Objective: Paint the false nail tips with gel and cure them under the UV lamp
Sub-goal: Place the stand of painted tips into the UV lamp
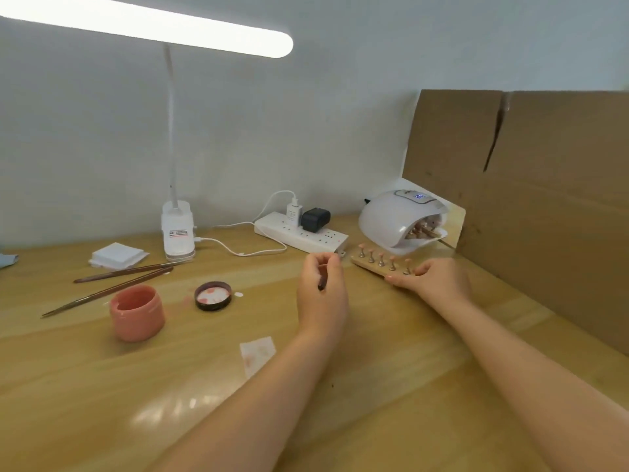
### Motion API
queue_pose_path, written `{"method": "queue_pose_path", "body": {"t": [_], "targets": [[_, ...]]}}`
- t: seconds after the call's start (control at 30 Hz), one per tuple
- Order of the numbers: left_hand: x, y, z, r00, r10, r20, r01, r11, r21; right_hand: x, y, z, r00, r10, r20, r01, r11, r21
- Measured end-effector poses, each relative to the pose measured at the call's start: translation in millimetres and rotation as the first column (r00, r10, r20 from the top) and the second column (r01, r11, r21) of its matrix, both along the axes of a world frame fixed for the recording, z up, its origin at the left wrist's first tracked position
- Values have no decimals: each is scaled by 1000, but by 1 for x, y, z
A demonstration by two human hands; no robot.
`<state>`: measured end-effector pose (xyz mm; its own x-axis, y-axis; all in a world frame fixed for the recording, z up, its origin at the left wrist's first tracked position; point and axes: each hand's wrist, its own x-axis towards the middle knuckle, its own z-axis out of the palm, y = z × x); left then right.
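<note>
- Landmark: wooden holder strip [376,265], flat on the table [340,386], just in front of the UV lamp [398,219].
- Long axis of the strip: running from its far-left end, near the power strip [301,233], toward its near-right end under the right hand [439,279].
- Five nail tips [381,256] standing upright on small pegs along the strip, in a single row, pinkish on top.
- Right hand at the near-right end of the strip, fingers curled over that end and gripping it; thumb side hidden.
- Left hand [323,287] just left of the strip, apart from it, fingers curled around a dark brush [322,277] pointing down toward the table; bristle end not clear enough to judge.
- Lamp mouth opening toward the strip's right half; a second holder with tips apparently already inside, display lit.
- Pink gel jar [137,313] open, well left of the strip; its lid [213,296] lying between jar and left hand, inside up.
- Two more brushes [119,277] further left of the strip, lying flat beyond the jar.
- Key relation: nearest unpainted-looking tips lying to the right of the brush, across a small gap, with the row receding away-left.
- Likely next: either a short rightward reach with the brush, or a dip back left to the jar.
- Risk, as a judgement: knocking a peg sideways if the right-hand grip slackens.
</note>
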<state>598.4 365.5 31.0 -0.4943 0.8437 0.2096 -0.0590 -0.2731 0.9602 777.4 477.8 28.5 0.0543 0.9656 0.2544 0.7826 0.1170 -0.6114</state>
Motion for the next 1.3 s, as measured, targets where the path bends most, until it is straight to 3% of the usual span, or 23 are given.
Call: {"method": "queue_pose_path", "body": {"t": [0.13,0.3,0.4,0.5,0.6,0.87,1.3], "targets": [[4,22,-12,1000,-12,-14,12,1000,-29,8,17,2,979,59,196,-36,992,-123],[-1,23,-17,990,-21,-141,33,996,84,44,40,25,969,203,141,-148,934,-326],[4,23,-16,975,-13,-224,42,991,128,72,74,30,988,46,149,-13,976,-219],[8,23,-16,953,-3,-303,57,984,170,77,111,19,986,-164,10,164,978,-131],[6,23,-16,952,43,-304,17,981,191,66,136,3,965,-239,-106,221,962,-160],[8,23,-19,941,36,-337,24,985,173,62,188,-6,948,-297,-117,269,940,-212],[6,23,-19,939,35,-341,18,988,150,54,195,-9,929,-350,-123,326,928,-180]]}}
